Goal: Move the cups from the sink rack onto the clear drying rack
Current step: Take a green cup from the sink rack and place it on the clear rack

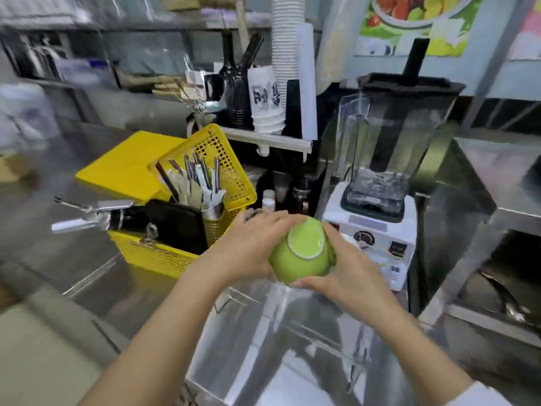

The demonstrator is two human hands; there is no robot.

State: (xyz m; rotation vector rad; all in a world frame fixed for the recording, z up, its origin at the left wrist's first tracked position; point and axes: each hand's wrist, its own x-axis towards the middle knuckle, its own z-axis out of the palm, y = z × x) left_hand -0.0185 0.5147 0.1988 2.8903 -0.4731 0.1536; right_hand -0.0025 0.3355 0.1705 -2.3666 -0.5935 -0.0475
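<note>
At the far left a yellow board point(124, 164) lies flat on the steel counter point(87, 276), with a yellow basket point(187, 230) of utensils just beside it. The left hand point(248, 244) cups one side of a green cup point(303, 250), which is upside down (its base ring faces the camera) and held above the clear drying rack point(292, 341). The right hand point(349, 271) grips its other side. Behind stands a white blender point(380, 183).
</note>
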